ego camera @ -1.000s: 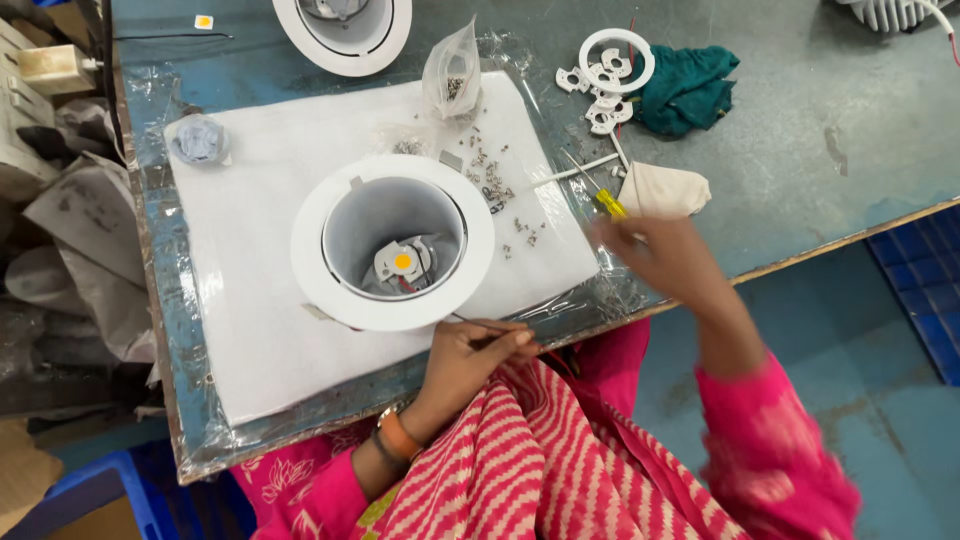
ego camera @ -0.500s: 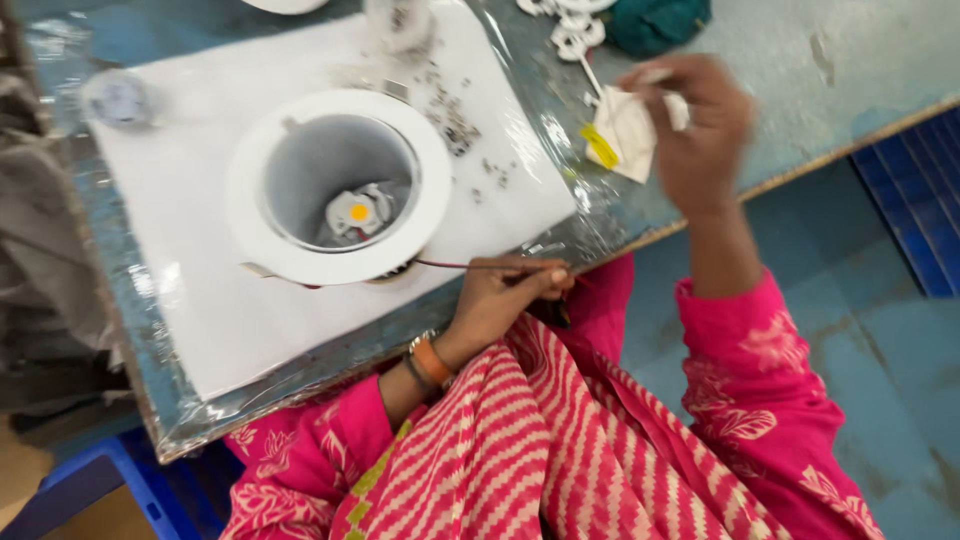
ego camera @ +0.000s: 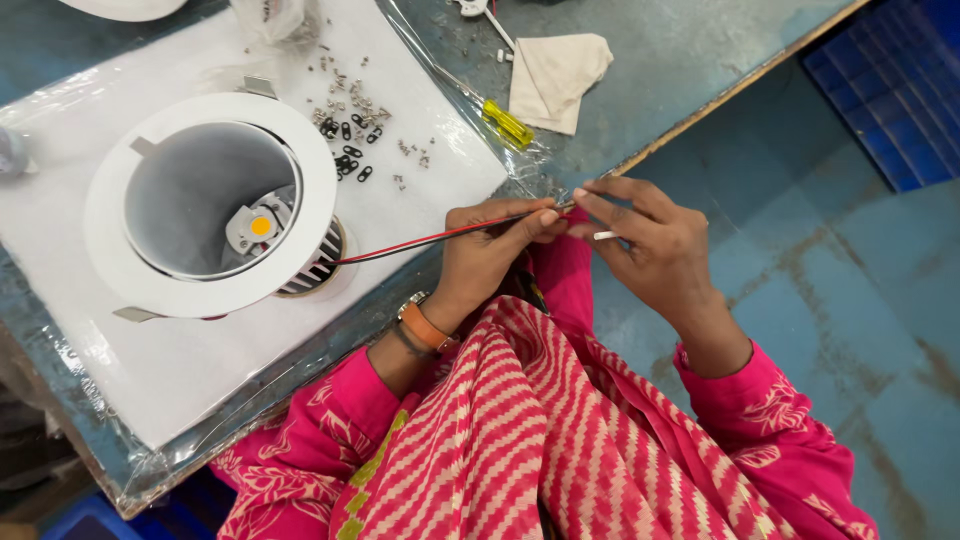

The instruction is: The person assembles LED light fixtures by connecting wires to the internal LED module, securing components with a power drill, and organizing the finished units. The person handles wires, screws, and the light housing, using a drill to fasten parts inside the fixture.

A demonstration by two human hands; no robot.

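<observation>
Both hands (ego camera: 575, 235) fingertips together, pinching

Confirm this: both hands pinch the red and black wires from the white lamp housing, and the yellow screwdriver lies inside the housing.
Not quite. The head view shows the screwdriver lying on the table beside the folded cloth, outside the housing. Both the left hand and right hand do pinch the wires.

Person seen from above, two bare hands, no gloves. Left hand (ego camera: 490, 250) has an orange band (ego camera: 428, 326) on the wrist, with a thin dark bangle (ego camera: 408, 343) right beside it toward the forearm. A small metal bit shows at the band's top edge, maybe a watch case, can't tell. Right hand (ego camera: 650, 245) has nothing on the wrist; no rings visible on either hand. Sleeves (ego camera: 770, 420) are bright pink with a paler pink leafy print, reaching down the forearms. Over the lap and chest, a scarf (ego camera: 540, 430) in pink-red and cream zigzag stripes, with a yellow-green strip along one edge.
</observation>
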